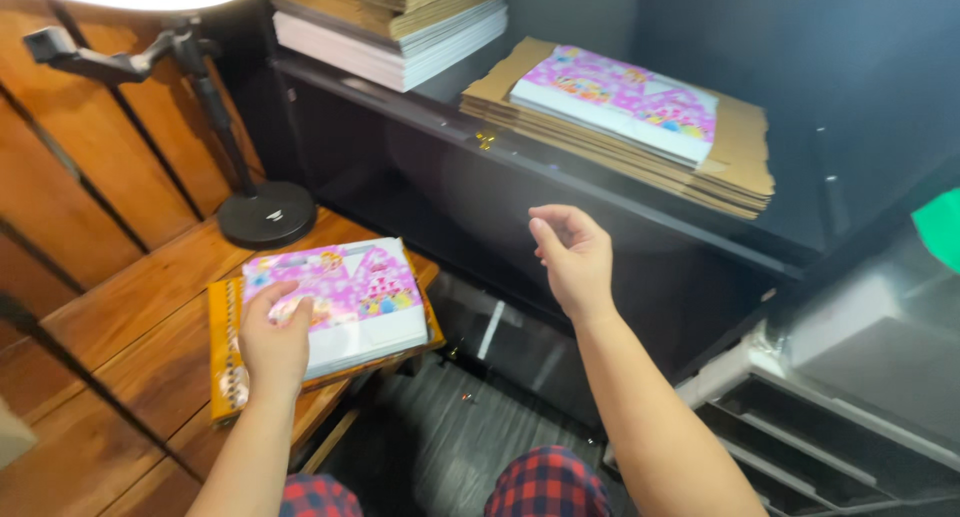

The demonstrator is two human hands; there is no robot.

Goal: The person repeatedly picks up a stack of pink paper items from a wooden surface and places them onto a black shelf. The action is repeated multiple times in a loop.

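1. The left hand (272, 345) lies flat on a pink printed pack (340, 302) at the near left, palm down, with the fingers (283, 299) spread over its near-left corner. They press on it rather than wrap around it.
2. That pink pack sits on top of an orange flat pack (226, 372), which sticks out under it on the left and near sides. Both lie on the wooden bench (130, 327), close to its right edge.
3. The right hand (572, 257) hangs in the air to the right of the pack, well apart from it, empty, with the fingers (548, 220) loosely curled and open.
4. Far right of that hand, on a dark shelf (420, 107), a second pink printed pack (625, 102) lies on a stack of flat brown cardboard (740, 167). The right hand is below and short of it, touching nothing.
5. At the far left of the shelf stands a taller pile of cardboard and white sheets (400, 27).
6. A ring light stand (265, 212) with a round black base rests on the far part of the bench, beyond the pink pack.
7. Red and blue checked trousers (545, 487) show at the near edge, above a dark floor.
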